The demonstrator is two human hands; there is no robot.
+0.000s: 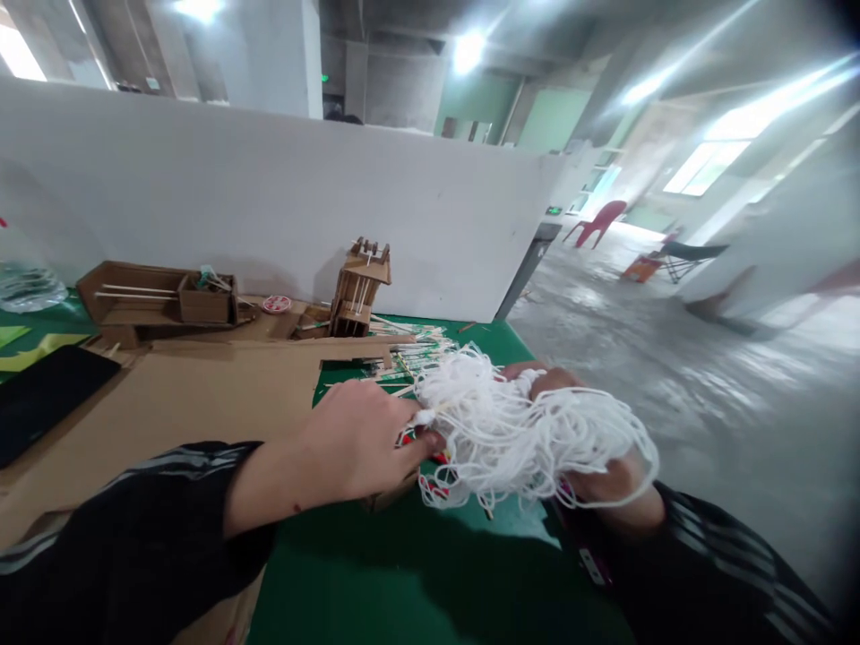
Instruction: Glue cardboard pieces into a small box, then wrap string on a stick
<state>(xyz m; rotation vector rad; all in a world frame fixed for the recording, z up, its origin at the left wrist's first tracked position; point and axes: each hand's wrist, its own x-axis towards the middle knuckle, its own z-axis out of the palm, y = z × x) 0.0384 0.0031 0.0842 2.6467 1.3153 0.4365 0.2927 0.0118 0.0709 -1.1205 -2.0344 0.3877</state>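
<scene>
A large tangled bundle of white string [530, 439] hangs over the green table [376, 582]. My right hand [605, 475] is closed round the bundle from the right, partly covered by its loops. My left hand [349, 439] is closed at the bundle's left side, thumb and fingers pinching a white strand or knot there. Beneath the string, small red and yellow items show, too hidden to make out. Behind the hands, thin sticks in green and white wrappers [423, 345] lie scattered.
Cardboard [221, 385] covers the table's left part, bearing a dark flat panel [54, 399]. Farther back stand a cardboard tower [361, 291], a long cardboard box [148, 291] and a round red tape roll [277, 305], before a white partition [269, 197].
</scene>
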